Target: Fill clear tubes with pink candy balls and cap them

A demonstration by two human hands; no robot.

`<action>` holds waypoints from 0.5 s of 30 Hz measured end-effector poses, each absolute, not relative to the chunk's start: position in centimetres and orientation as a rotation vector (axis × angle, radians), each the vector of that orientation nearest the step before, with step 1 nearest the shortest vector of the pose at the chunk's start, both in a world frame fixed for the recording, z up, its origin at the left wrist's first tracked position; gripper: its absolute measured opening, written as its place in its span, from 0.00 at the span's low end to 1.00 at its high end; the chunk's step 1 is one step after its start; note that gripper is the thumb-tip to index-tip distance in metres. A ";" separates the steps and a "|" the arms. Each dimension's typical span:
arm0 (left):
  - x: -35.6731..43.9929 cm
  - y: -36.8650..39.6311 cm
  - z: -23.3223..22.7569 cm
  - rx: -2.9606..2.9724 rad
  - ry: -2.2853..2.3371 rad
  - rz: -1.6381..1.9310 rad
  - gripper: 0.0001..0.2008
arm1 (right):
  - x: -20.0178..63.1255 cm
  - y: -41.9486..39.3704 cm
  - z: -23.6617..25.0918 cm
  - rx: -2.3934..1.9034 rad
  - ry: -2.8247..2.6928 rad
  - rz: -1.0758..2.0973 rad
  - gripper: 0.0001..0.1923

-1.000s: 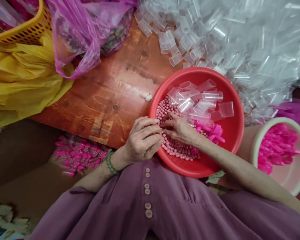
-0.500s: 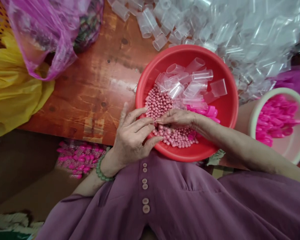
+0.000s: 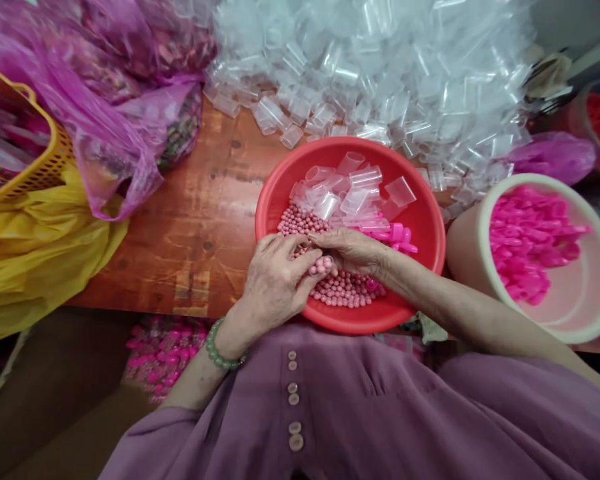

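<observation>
Over the near left part of a red basin (image 3: 430,267), my two hands meet around a small clear tube with pink beads (image 3: 321,265) in it. My left hand (image 3: 277,277), with a green bead bracelet at the wrist, has its thumb and fingers closed on the tube's left side. From the right, my right hand (image 3: 353,250) curls against it, its fingertips partly hidden. Loose pink beads (image 3: 347,290) lie in the basin below and behind the hands. Beyond them are empty clear tubes (image 3: 363,187) and bright pink plastic pieces (image 3: 397,237).
A large heap of clear tubes (image 3: 380,73) covers the table's far side. To the right stands a white bucket (image 3: 473,233) of pink pieces. Purple bags (image 3: 115,133), a yellow basket (image 3: 55,153) and a yellow bag (image 3: 45,260) are at left. Filled pink items (image 3: 167,353) lie below the table edge.
The view has shifted, showing more of the table's far side. My hands have come closer together, and the bead-filled clear tube now shows between them. Before, the fingertips met over the loose beads.
</observation>
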State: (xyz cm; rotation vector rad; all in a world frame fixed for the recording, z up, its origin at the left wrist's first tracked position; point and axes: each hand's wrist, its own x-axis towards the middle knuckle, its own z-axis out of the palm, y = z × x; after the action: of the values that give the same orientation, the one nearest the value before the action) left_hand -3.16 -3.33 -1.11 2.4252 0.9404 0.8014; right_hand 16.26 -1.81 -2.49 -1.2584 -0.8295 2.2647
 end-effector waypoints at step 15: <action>-3.2 -2.5 0.3 1.723 0.665 0.729 0.10 | 17.6 -2.5 3.2 -1.062 -1.810 1.269 0.16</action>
State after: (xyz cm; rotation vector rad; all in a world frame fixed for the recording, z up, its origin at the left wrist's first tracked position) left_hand -3.16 -2.52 0.32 1.7228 0.6652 0.7293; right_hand 17.62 -2.54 3.17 -1.0623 -1.8097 1.2690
